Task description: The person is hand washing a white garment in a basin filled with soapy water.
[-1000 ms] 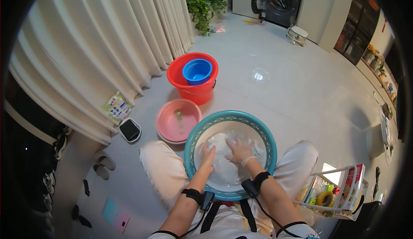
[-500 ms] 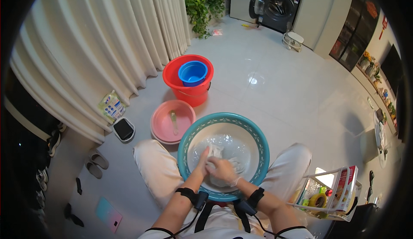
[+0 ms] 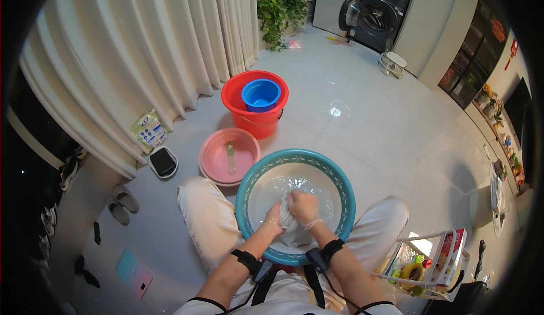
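Pale trousers (image 3: 205, 213), black forearm straps (image 3: 245, 260) and black cables (image 3: 335, 290) are worn.

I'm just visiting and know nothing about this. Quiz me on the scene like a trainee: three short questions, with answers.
1. True or false: the blue tub sits inside the red bucket.
2. Over the teal basin, what do the left hand and right hand hold?
A) a slipper
B) a white cloth
C) a roll of tape
3. Fill in: the washing machine has its door standing ____.

Key: 1. True; 2. B; 3. open.
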A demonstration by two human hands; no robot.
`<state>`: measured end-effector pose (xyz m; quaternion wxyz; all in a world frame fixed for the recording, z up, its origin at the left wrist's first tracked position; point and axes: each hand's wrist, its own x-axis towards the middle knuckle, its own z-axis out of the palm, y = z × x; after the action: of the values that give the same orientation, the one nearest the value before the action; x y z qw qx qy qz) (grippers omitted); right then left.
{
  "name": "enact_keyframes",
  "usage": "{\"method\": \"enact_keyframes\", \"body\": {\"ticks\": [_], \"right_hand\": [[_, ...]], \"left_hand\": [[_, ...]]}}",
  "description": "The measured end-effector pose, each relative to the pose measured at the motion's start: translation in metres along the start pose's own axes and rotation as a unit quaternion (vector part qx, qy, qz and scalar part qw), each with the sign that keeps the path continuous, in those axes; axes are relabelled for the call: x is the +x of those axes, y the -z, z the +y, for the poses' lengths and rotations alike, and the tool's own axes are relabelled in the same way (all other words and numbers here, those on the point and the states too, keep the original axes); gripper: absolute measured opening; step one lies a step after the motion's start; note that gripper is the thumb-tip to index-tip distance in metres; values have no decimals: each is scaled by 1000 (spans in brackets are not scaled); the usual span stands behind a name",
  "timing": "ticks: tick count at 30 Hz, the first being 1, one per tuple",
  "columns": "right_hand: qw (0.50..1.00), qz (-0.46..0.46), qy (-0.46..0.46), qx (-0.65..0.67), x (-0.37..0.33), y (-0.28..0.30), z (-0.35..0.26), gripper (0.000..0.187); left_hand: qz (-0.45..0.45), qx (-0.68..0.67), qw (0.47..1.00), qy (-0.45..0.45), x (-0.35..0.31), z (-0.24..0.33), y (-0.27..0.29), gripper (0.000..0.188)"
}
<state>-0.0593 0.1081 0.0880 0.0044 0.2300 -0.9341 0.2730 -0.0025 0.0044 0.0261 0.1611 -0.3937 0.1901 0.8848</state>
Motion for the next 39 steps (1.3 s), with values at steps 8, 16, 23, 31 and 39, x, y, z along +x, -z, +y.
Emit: {"method": "enact_keyframes", "body": {"ticks": [8,16,23,31,39], "right_hand": [[991,-32,-99,-81,14,32,62,26],[951,-178,18,-254,25,22,42,49],[972,-201,-84,-89,6,-31,21,64],[968,-118,18,219,-36,2,-30,29],[983,-3,138,122,-51,8,-54,12]], "left_hand": [[106,197,908,-353,-17,26,-11,25],[242,338,823,-388,41,21,32,69],[134,149,972,-123,14,16,2,88],[20,-14,997,-68,51,17,46,69],[-82,-32,996,5,5,7,18,41]]}}
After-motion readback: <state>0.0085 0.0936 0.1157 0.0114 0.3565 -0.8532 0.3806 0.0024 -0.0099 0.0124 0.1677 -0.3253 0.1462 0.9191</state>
